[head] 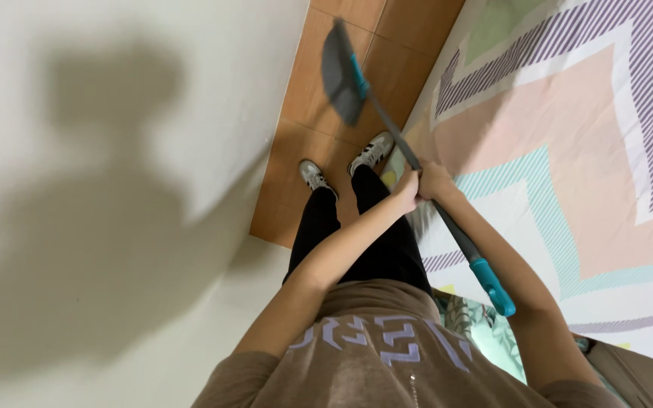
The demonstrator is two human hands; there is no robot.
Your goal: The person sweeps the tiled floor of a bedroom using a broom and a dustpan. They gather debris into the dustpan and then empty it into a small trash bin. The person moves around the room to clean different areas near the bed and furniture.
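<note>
One broom (417, 162), two gripping hands (421, 185)

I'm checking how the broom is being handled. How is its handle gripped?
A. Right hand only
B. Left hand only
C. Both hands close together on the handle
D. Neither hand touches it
C: the left hand and right hand close side by side around the broom handle.

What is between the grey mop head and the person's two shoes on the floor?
In the head view, only bare brown floor tiles lie between the grey flat mop head and the white shoes.
</note>
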